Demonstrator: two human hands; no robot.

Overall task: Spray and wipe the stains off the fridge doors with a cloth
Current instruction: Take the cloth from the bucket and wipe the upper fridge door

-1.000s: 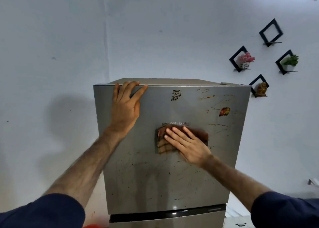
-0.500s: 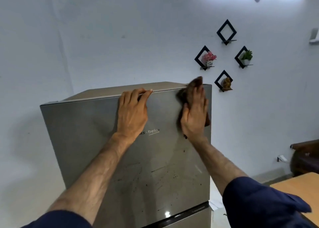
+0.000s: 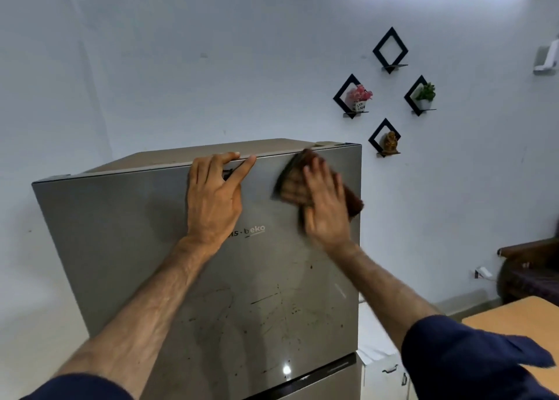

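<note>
Against a pale wall, the left hand (image 3: 213, 200) braces open-palmed on the upper fridge door (image 3: 121, 248) while the flat right hand (image 3: 325, 206) presses the brown cloth (image 3: 292, 178) mid-wipe; the lower stains (image 3: 281, 309) probably come next.

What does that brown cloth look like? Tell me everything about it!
The cloth is brown with faint lighter stripes, soft and crumpled, and a little blurry. It lies flat against the top right part of the grey fridge door, just under the top edge. The right hand presses on it with open, spread fingers, covering its middle. One corner pokes up by the door's top edge; another sticks out by the right edge. Nothing else touches it.
</note>
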